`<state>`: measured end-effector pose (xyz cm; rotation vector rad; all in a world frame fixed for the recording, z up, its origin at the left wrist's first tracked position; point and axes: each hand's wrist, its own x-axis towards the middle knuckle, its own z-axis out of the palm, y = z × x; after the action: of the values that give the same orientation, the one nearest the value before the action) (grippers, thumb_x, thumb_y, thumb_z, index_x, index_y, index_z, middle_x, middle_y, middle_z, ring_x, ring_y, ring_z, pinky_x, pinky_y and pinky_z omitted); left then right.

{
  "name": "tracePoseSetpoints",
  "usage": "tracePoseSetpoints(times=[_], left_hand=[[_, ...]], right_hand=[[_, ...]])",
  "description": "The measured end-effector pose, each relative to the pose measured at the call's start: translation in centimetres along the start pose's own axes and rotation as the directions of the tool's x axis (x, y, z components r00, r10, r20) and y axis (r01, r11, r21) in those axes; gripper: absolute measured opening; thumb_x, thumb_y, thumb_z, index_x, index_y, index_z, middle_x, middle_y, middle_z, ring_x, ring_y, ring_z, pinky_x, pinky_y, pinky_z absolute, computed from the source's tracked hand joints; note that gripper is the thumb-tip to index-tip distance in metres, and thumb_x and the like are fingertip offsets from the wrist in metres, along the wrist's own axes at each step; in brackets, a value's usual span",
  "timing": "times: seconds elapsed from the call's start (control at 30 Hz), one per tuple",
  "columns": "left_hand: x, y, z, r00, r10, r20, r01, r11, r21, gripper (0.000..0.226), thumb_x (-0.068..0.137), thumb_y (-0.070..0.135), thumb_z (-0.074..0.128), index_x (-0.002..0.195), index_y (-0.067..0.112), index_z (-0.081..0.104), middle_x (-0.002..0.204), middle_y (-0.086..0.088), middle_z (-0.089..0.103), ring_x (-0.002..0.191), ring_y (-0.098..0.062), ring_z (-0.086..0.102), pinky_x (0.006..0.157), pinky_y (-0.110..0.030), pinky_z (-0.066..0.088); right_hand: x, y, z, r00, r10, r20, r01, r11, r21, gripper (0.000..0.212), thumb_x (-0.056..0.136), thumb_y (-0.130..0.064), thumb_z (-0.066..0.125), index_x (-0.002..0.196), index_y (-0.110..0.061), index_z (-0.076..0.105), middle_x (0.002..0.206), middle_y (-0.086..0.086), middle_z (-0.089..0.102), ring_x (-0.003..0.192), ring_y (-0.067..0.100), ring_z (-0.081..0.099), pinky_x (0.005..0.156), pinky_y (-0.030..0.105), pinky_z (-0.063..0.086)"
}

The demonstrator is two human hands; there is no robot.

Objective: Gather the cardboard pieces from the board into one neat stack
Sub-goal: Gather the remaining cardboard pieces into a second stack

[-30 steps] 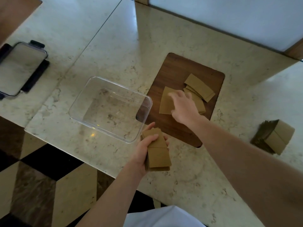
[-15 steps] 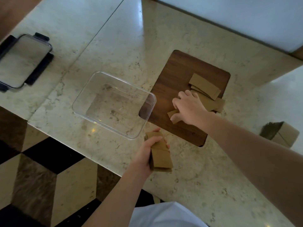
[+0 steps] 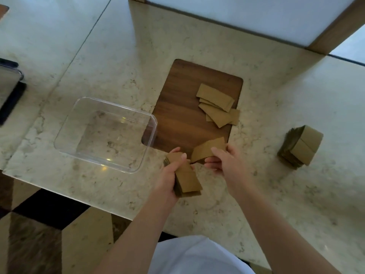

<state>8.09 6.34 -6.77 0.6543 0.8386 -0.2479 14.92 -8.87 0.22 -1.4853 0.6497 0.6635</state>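
A dark wooden board (image 3: pixel 183 119) lies on the marble counter. Several tan cardboard pieces (image 3: pixel 217 107) lie fanned out on its right side. My left hand (image 3: pixel 168 175) grips a stack of cardboard pieces (image 3: pixel 187 179) just in front of the board's near edge. My right hand (image 3: pixel 225 163) holds one cardboard piece (image 3: pixel 207 148) by its lower edge, tilted, right beside the top of the stack.
A clear plastic container (image 3: pixel 106 133) sits left of the board, touching its corner. Another stack of cardboard (image 3: pixel 300 148) stands at the right on the counter. A lid with black clips (image 3: pixel 8 91) lies at the far left. The counter edge runs near my body.
My right hand took a cardboard piece off the board and drew it back toward the stack in my left hand. The left hand stayed at the near edge.
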Motion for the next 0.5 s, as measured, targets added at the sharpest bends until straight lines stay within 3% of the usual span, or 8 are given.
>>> tracePoseSetpoints(times=[0.07, 0.13, 0.23, 0.3, 0.43, 0.5], left_hand=[[0.2, 0.0, 0.7, 0.999, 0.030, -0.018, -0.031, 0.999, -0.020, 0.061, 0.051, 0.035, 0.097, 0.108, 0.036, 0.076, 0.082, -0.010, 0.076, 0.073, -0.026, 0.073, 0.065, -0.041, 0.062], [0.4, 0.0, 1.4, 0.997, 0.053, -0.048, -0.055, 0.997, -0.046, 0.066, 0.050, 0.034, 0.097, 0.112, 0.033, 0.074, 0.081, -0.009, 0.076, 0.071, -0.024, 0.074, 0.063, -0.040, 0.061], [0.6, 0.0, 2.1, 0.995, 0.067, -0.072, -0.071, 0.996, -0.062, 0.074, 0.050, 0.030, 0.098, 0.118, 0.029, 0.071, 0.087, -0.009, 0.076, 0.074, -0.025, 0.075, 0.064, -0.040, 0.061], [0.4, -0.2, 2.8, 0.998, 0.048, -0.045, -0.049, 0.999, -0.012, 0.066, 0.057, 0.031, 0.096, 0.118, 0.033, 0.071, 0.100, -0.010, 0.078, 0.085, -0.029, 0.076, 0.068, -0.044, 0.061], [0.3, -0.9, 3.8, 1.000, -0.006, -0.014, 0.006, 0.999, 0.033, 0.074, 0.061, 0.037, 0.094, 0.129, 0.029, 0.067, 0.121, -0.018, 0.074, 0.108, -0.044, 0.070, 0.081, -0.059, 0.061], [0.3, -0.9, 4.0, 0.999, -0.033, 0.010, 0.033, 0.998, 0.056, 0.065, 0.070, 0.029, 0.087, 0.132, 0.030, 0.067, 0.117, -0.019, 0.076, 0.103, -0.043, 0.073, 0.080, -0.062, 0.060]], right_hand=[[-0.7, 1.0, -0.7, 0.998, 0.053, 0.019, -0.055, 0.988, 0.144, 0.019, 0.105, -0.018, 0.054, 0.122, -0.009, 0.058, 0.085, 0.012, 0.081, 0.066, 0.020, 0.077, 0.041, 0.024, 0.051], [-1.4, 1.9, -1.4, 0.998, 0.050, 0.033, -0.056, 0.972, 0.230, 0.020, 0.108, -0.016, 0.045, 0.121, -0.014, 0.060, 0.090, 0.014, 0.081, 0.070, 0.021, 0.078, 0.043, 0.025, 0.052], [-2.1, 3.3, -2.2, 0.998, 0.047, 0.041, -0.056, 0.966, 0.253, 0.025, 0.110, -0.018, 0.040, 0.121, -0.012, 0.062, 0.093, 0.014, 0.081, 0.071, 0.020, 0.077, 0.047, 0.026, 0.054], [-2.4, 4.0, -2.4, 0.996, 0.071, 0.052, -0.081, 0.970, 0.229, 0.025, 0.108, -0.020, 0.046, 0.118, -0.008, 0.066, 0.093, 0.013, 0.081, 0.067, 0.017, 0.076, 0.048, 0.026, 0.053], [-2.9, 4.8, -2.7, 0.995, 0.092, 0.035, -0.094, 0.995, 0.043, 0.017, 0.097, -0.027, 0.066, 0.084, -0.016, 0.069, 0.071, 0.001, 0.072, 0.054, 0.009, 0.059, 0.052, 0.024, 0.041], [-3.1, 4.7, -3.0, 0.993, 0.095, 0.075, -0.093, 0.995, -0.032, 0.026, 0.087, -0.033, 0.075, 0.069, -0.020, 0.063, 0.061, -0.002, 0.054, 0.049, 0.008, 0.046, 0.048, 0.023, 0.033]])
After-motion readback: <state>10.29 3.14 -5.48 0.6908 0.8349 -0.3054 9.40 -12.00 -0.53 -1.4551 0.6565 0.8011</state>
